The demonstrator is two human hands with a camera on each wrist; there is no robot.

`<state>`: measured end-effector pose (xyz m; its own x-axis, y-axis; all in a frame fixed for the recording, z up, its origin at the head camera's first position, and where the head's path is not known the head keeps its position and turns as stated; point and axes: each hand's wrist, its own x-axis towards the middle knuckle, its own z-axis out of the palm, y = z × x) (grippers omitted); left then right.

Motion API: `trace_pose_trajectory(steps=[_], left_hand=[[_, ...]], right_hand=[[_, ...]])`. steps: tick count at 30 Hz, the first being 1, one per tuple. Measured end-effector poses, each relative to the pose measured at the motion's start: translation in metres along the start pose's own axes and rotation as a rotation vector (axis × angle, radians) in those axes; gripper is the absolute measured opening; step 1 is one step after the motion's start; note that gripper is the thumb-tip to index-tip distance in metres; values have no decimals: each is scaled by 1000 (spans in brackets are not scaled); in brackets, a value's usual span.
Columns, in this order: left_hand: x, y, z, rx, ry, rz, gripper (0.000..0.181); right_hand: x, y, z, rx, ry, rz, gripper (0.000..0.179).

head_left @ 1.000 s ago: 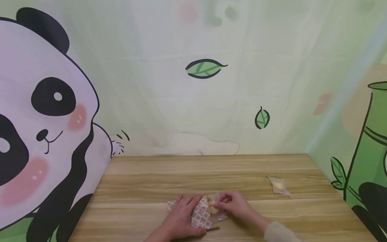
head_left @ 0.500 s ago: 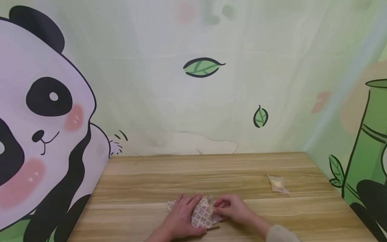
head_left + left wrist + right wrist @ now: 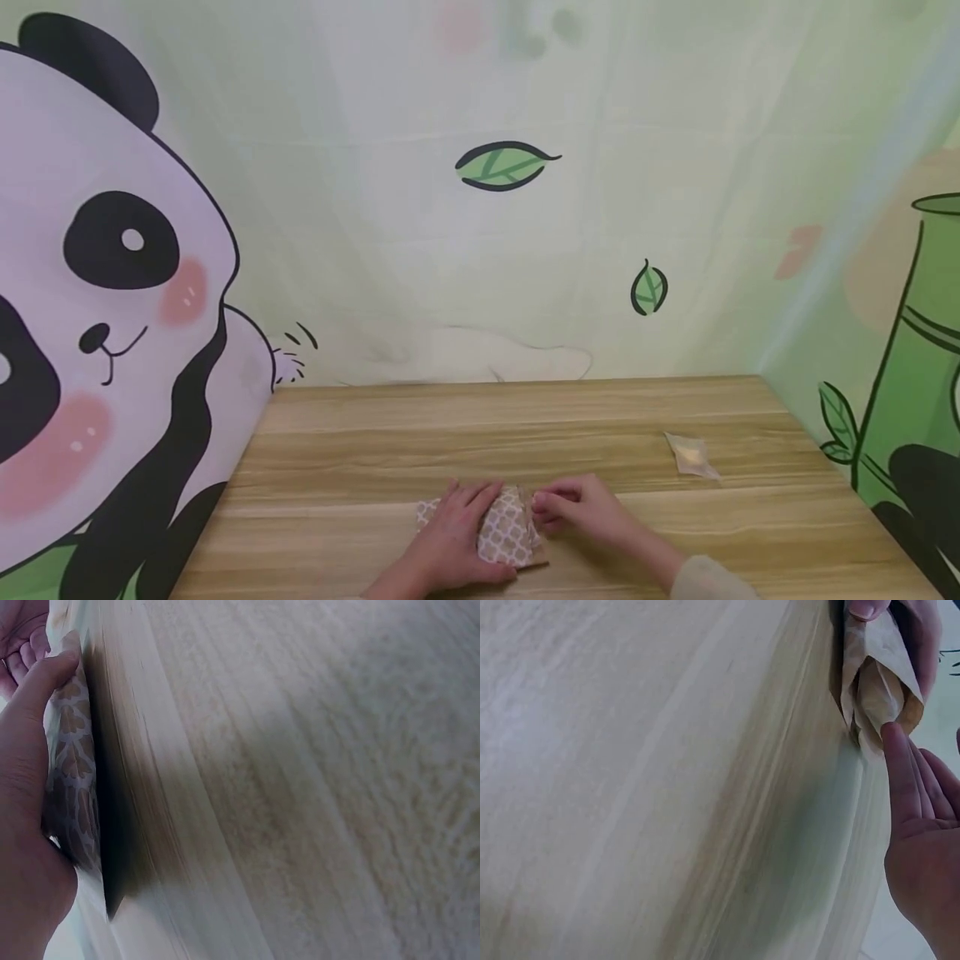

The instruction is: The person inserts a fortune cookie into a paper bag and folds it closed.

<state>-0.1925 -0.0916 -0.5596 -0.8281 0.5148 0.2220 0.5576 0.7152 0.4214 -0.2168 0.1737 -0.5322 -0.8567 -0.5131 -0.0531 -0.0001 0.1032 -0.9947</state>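
"What's nearest?"
"The left hand, gripping a quatrefoil-patterned paper bag on the wood-grain tabletop."
"And the right hand?"
"At the bag's mouth, fingers fairly straight, one tip against the wrapped packet inside."
"Beyond them?"
"A second, translucent sachet, further back to the right, then the panda-print backdrop with its green leaves."

Left hand grips; right hand seemingly extended.
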Motion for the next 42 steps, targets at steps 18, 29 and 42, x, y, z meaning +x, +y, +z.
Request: trace_pose_trajectory(steps=[18,29,42], left_hand=[[2,2,-3,-40,32,-4,95],[1,3,-4,-23,26,20,97],[0,0,0,4,24,59,96]], right_hand=[[0,0,7,88,-54,53,50],[-40,-5,-82,-142,78,7,48],[-74,-31,-179,-784,352,97,52]])
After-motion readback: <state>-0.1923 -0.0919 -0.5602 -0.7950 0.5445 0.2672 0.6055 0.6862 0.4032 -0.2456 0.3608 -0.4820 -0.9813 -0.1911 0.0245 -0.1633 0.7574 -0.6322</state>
